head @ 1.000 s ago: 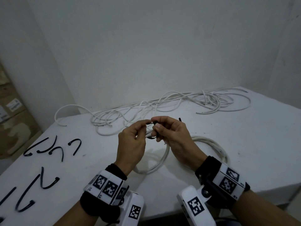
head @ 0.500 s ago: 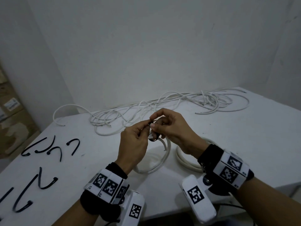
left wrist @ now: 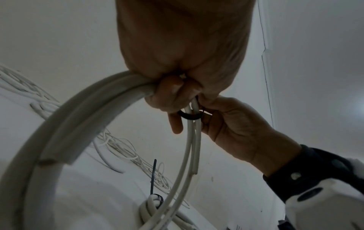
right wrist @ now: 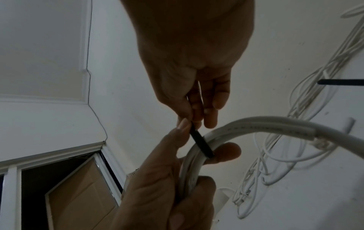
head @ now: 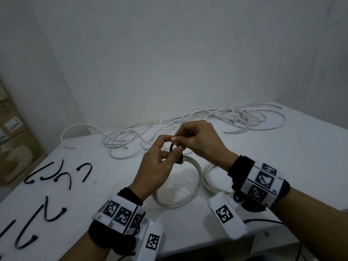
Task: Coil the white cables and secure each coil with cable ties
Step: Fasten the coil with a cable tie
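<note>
At frame centre, the left hand (head: 160,166) grips the springy white coil (head: 195,178); right-hand fingers (head: 176,138) pinch the thin, flexible black cable tie (head: 171,146). Hold the coil beside the tie.

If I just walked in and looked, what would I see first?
Probably the two hands in the middle: the left hand holds a coil of white cable while the right hand pulls a black cable tie looped round it. Behind them a tangle of loose white cables sprawls along the wall, and spare black ties lie scattered at the table's left.
</note>
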Available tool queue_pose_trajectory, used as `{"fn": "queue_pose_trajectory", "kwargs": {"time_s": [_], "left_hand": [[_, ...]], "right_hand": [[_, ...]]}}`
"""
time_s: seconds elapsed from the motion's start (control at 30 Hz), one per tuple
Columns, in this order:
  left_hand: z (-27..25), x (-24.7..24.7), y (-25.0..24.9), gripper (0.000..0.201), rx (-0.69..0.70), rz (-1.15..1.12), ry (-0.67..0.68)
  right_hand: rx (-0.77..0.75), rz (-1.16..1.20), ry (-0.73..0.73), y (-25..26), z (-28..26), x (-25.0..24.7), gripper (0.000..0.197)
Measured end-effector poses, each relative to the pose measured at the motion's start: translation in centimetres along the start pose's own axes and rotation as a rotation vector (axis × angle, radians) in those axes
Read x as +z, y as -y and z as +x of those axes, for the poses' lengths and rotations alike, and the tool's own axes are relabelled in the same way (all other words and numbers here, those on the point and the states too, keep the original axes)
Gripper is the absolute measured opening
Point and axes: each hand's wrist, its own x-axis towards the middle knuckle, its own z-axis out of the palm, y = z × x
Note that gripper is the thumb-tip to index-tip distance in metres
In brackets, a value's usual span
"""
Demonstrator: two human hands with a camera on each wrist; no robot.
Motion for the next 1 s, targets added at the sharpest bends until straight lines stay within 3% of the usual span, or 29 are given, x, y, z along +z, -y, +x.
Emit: {"fn": "queue_pose_trajectory", "kwargs": {"time_s": [0.17,0.33,0.6,0.77,1.0], "left_hand": [[0.1,0.3,-0.4,0.007,-0.034,-0.022,-0.021],[-0.2,0.4,-0.5,0.009,-0.132,0.056,-0.008],[0.1,0.4,-0.2,0.016,-0.137,-0.011,0.031],[0.1,0.5,-0.8,0.026,-0.195,-0.068,0.127],[-0.5,0.6,-1.0,0.021,-0.234,-0.038,0.179]], "right_hand": [[-0.034,-0.043,0.009,-0.1,0.2,0.1,0.014],[-0.071,0.005,-0.087,1.5,1.9,-1.3,0.014],[0.044,0.129,0.035,1.9,2.2,-1.4,0.018],[0.040,0.188,0.007,2.3,2.6,-1.4,0.021],[0.048,0.210,0.013,2.4,2.1,-1.1,0.024]]}}
